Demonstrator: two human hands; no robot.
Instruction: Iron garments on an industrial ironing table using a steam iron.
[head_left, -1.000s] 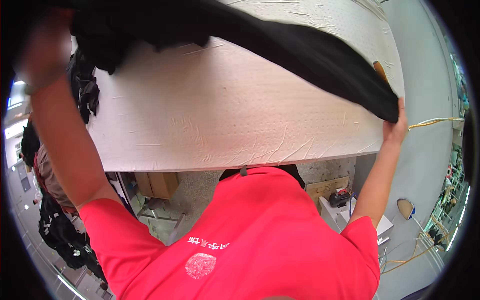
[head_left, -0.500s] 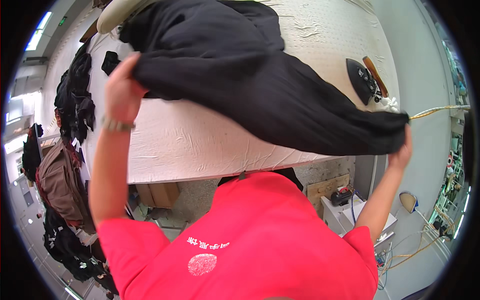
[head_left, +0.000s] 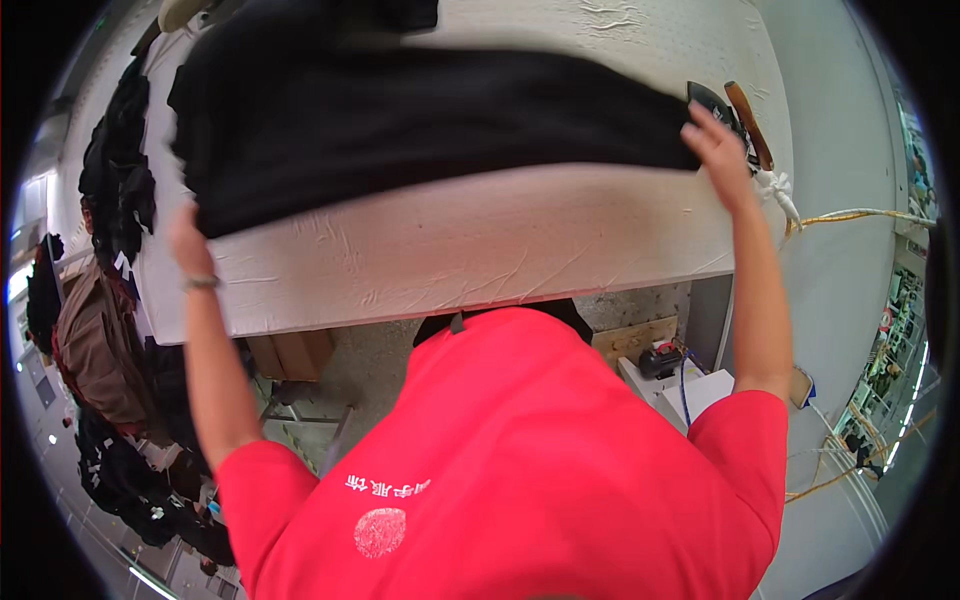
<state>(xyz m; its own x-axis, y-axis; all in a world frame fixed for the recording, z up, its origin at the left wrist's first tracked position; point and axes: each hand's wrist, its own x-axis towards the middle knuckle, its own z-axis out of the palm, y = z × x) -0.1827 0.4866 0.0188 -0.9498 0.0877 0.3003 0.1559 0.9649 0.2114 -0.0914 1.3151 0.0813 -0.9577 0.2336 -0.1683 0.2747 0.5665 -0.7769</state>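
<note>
A large black garment [head_left: 420, 120], with one long leg or sleeve stretched sideways, spreads across the white padded table [head_left: 480, 245]. Motion smears its cloth, and I cannot tell whether it is trousers or a top. My left hand [head_left: 190, 242], with a watch or band at the wrist, is closed on the near left corner of the cloth. At the narrow right end is my right hand [head_left: 722, 155], its fingers stretched out and apart against the cloth's edge. Just beyond that hand, partly hidden by it, sits an iron [head_left: 712, 104] with a brown handle [head_left: 748, 125].
A white cloth knot [head_left: 775, 190] and a yellowish hose [head_left: 850, 215] lie at the table's right edge. Dark clothes [head_left: 118, 170] hang along the left side, above a brown garment [head_left: 105, 345]. Under the table stand a cardboard box [head_left: 292, 355] and a white unit [head_left: 690, 390].
The garment has swung left and lies flatter over the table. My left hand has come down and nearer; my right hand has moved up and left, its fingers now spread.
</note>
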